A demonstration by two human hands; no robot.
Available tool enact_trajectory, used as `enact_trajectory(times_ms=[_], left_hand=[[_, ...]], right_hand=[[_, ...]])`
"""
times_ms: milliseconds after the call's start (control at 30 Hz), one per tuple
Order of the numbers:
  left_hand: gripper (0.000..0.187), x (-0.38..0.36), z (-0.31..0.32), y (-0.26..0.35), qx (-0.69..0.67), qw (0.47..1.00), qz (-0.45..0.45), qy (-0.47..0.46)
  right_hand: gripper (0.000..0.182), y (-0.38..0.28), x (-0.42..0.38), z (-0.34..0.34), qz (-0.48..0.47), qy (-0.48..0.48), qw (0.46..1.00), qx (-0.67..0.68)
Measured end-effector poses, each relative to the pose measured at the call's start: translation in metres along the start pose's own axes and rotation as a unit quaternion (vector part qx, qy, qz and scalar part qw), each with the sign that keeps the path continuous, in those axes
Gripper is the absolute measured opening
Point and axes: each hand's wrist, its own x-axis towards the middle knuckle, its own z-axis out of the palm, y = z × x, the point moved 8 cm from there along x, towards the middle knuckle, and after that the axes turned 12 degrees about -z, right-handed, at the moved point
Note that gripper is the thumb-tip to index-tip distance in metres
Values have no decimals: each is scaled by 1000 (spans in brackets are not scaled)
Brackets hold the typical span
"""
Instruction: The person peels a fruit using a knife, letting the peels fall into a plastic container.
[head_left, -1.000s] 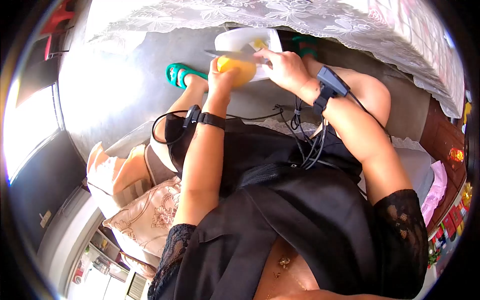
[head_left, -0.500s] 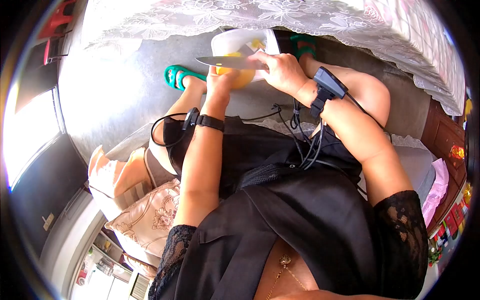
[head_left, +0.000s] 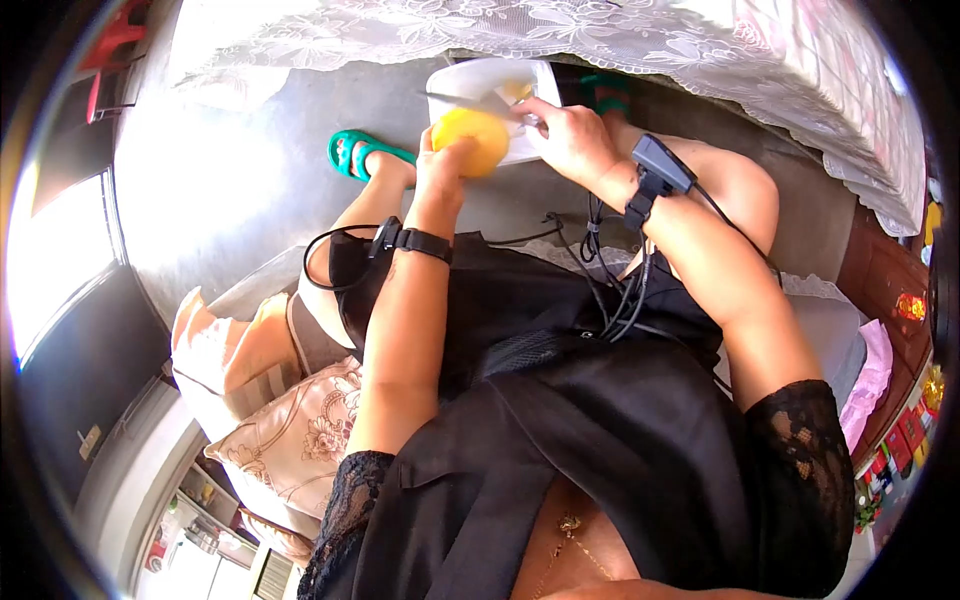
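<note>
My left hand is closed around a smooth yellow fruit, mango-like in look, with the thumb lying over its near side. In my right hand is the handle of a knife, its blade pointing left just beyond the fruit and blurred by motion. Below both hands a white plastic bin stands on the floor between my feet. Yellow pieces lie inside the bin, partly hidden by the blade and my right hand.
A table with a white lace cloth stands ahead, its edge hanging close past the bin. Black cables run from the wrist devices across my lap. A patterned cushion sits at my left. My green sandal rests on the grey floor.
The knife has moved off the near side of the fruit to beyond it, away from me, and its blade has tilted. More of the fruit's yellow surface shows now.
</note>
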Motion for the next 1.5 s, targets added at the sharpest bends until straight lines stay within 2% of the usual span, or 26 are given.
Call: enact_trajectory(times_ms=[133, 533, 633, 700, 733, 767, 900, 967, 1067, 1300, 1400, 1500], left_hand=[[56, 8, -1, -4, -26, 999, -1, -29], [59, 0, 8, 0, -17, 999, 4, -45], [57, -2, 11, 1, -19, 998, 5, -59], [56, -2, 16, 2, -25, 994, 11, -101], [56, -10, 28, 9, 2, 988, 47, -145], [56, -10, 25, 11, 3, 990, 42, -131], [59, -7, 22, 12, -29, 996, 23, -77], [60, -3, 8, 6, -21, 999, 14, -31], [60, 5, 1, 4, -15, 999, 25, -46], [57, 8, 6, 2, -28, 996, 18, -77], [55, 4, 9, 4, -34, 997, 18, -61], [54, -2, 12, 6, -34, 998, 19, -55]], right_hand=[[39, -21, 2, -3, -71, 23, 997, -3], [39, -21, 0, -3, -95, 35, 995, 3], [33, -16, 2, -3, -59, 17, 998, 23], [28, 26, -6, 20, 37, -19, 999, 11], [26, 50, -10, 29, 87, -32, 996, 6], [23, 59, -14, 30, 117, -44, 992, 28], [24, 46, -11, 10, 128, -8, 992, 23], [23, 22, -3, 9, 55, -1, 998, 23], [31, -15, 3, -1, -59, 31, 998, 2], [37, -27, -1, -5, -98, 35, 995, 6], [37, -34, 0, -16, -121, 82, 989, 14], [37, -27, 1, -7, -87, 36, 996, 9]])
